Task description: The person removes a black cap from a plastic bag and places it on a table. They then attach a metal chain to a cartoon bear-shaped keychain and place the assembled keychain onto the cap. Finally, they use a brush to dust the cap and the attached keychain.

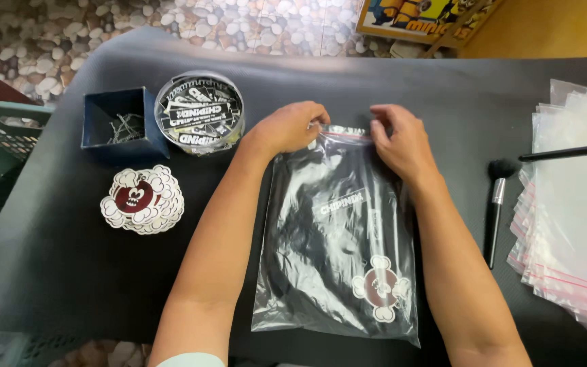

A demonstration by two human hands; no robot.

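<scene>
Pinching top edge of clear zip bag w/ both hands, left hand & right hand clamped on it, brush nearby.

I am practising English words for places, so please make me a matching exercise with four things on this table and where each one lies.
Things:
1. clear bag
2. brush
3. round tin
4. blue box

Places:
A. left of the round tin
B. under both hands, in the middle
C. beside the stack of empty bags, on the right
D. above the cloud-shaped stickers

Pairs: 1-B, 2-C, 3-D, 4-A
</scene>
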